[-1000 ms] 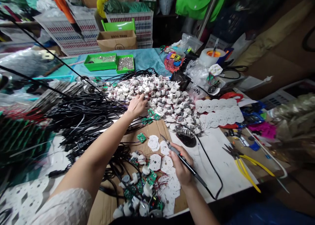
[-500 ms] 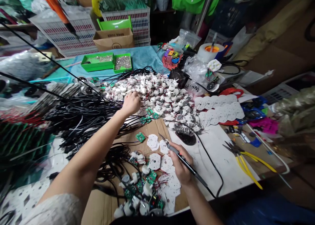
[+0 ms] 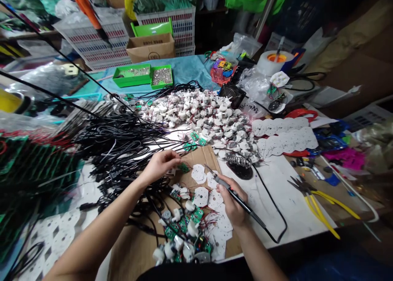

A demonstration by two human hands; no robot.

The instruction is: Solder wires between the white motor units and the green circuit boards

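My right hand [image 3: 235,203] is closed around the grey and black handle of a soldering iron [image 3: 229,187]. The iron's tip points up and left, over the small white octagonal boards [image 3: 199,173]. My left hand [image 3: 161,165] is pinched, its fingertips beside a small green circuit board [image 3: 183,167]; whatever lies between them is too small to make out. Below both hands sits a cluster of green boards with white plastic motor units [image 3: 193,228] and thin red wires. White hexagonal boards [image 3: 200,197] lie just above that cluster on the cardboard [image 3: 132,248].
A heap of white motor units [image 3: 196,113] spreads behind my hands, with bundled black cables [image 3: 107,139] to its left. At right are a coiled iron stand [image 3: 239,163] and yellow-handled pliers [image 3: 317,203]. Green trays [image 3: 161,77] of small metal parts stand farther back.
My left hand has come back from the heap of white motor units to beside the small green board. My right hand keeps its grip on the soldering iron. The view has shifted slightly left.
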